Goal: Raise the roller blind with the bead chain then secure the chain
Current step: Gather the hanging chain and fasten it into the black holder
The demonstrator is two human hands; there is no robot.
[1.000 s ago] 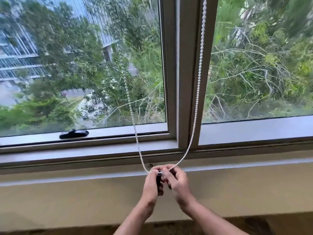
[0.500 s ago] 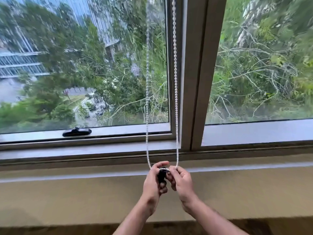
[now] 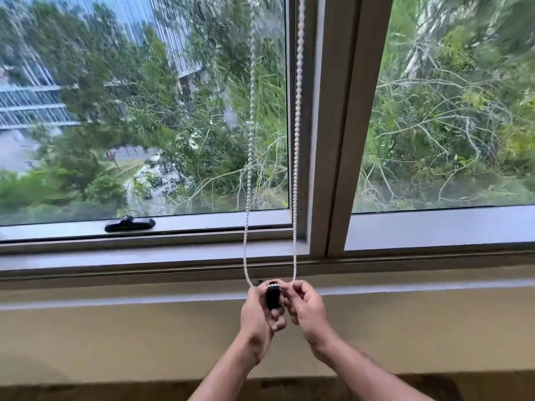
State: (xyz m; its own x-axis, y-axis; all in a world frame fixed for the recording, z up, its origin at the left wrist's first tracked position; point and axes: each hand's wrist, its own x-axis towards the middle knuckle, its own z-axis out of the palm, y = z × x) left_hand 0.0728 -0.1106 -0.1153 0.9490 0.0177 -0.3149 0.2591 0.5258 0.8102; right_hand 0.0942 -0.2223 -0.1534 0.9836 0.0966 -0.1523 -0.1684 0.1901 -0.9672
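Observation:
A white bead chain [image 3: 295, 175] hangs in a loop from above the window, two strands running down to the wall under the sill. The loop's bottom passes over the top of a small black chain holder [image 3: 272, 296] on the beige wall. My left hand [image 3: 257, 316] grips the left strand and wraps around the holder's left side. My right hand [image 3: 307, 308] pinches the right strand just beside the holder. The roller blind itself is out of view above.
A grey window frame [image 3: 333, 140] with a vertical mullion stands behind the chain. A black window handle [image 3: 129, 224] lies on the lower left sash. A beige wall [image 3: 115, 337] runs below the sill; a dark ledge [image 3: 289, 386] crosses the bottom.
The chain's strands swung from a wide V to nearly vertical and parallel. Both hands stayed at the holder, and the loop's bottom now sits across the holder's top.

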